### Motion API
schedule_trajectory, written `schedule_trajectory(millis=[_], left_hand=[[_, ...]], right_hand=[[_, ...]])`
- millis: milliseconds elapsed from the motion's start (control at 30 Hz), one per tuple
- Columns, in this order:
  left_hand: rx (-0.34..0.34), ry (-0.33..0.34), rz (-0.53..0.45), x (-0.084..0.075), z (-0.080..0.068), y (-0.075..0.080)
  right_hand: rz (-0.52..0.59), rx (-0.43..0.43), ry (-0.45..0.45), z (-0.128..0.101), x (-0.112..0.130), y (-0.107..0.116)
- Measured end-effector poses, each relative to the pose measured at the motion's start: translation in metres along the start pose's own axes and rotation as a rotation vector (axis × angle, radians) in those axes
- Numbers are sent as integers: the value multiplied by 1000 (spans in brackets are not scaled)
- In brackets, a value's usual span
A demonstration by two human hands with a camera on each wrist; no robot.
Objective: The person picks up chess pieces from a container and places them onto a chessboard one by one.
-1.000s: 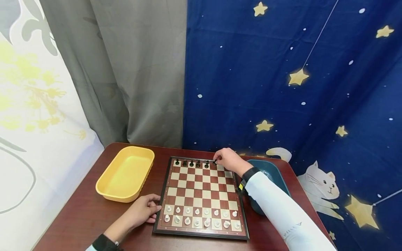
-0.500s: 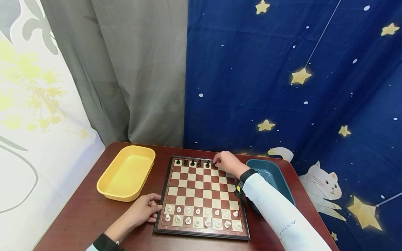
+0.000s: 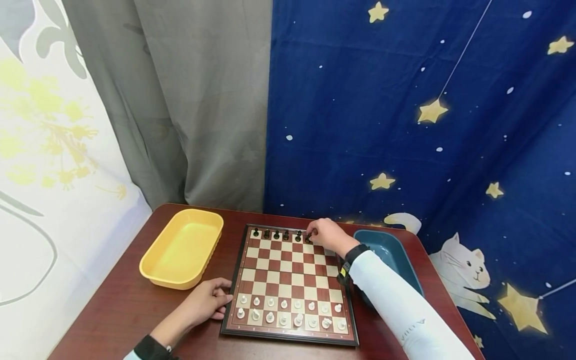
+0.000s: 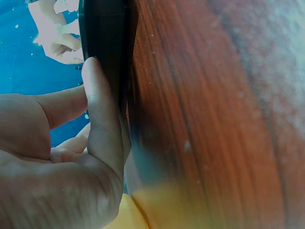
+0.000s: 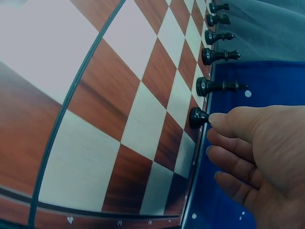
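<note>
1. You have 1 chessboard (image 3: 285, 267).
2. You have 16 white pieces (image 3: 298, 320): 2 rows of 8.
3. 6 black pieces (image 5: 208, 56), counting the one you pinch.
4. You have 1 yellow tray (image 3: 186, 245), 1 teal tray (image 3: 390, 247).

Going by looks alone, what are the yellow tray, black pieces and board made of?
Yellow tray: likely plastic; smooth, rounded moulded-looking corners. Black pieces: probably plastic; glossy highlights. Board: wood-grained squares, glossy glare; wood or print, can't tell.
</note>
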State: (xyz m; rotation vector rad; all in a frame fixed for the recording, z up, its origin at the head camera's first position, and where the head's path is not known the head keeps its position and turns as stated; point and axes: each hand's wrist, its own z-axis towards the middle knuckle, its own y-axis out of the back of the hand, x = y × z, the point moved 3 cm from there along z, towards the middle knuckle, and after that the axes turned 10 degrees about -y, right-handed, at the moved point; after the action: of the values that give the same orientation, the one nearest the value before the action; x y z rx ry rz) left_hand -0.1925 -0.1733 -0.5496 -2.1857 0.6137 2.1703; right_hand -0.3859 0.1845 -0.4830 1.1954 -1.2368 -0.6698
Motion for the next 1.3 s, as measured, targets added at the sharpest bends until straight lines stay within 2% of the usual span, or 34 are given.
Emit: schedule_trajectory(millis=[300,500,700,967,1300], left_hand=[[2,5,5,-1,1,-2],[7,3,2,-1,1,-2],[3,1,9,0,1,0],[-2,-18,7,0,0,2],[-3,-9,16,2,1,0]], right_hand=[[5,-50,-50,-27,-24,30],[32,-96,-74,-59,-54,59],[80,-120,-144,-86,-87,76],[120,-144,-180,-97,-116,77],[14,-51,-119,-94,-140,60]])
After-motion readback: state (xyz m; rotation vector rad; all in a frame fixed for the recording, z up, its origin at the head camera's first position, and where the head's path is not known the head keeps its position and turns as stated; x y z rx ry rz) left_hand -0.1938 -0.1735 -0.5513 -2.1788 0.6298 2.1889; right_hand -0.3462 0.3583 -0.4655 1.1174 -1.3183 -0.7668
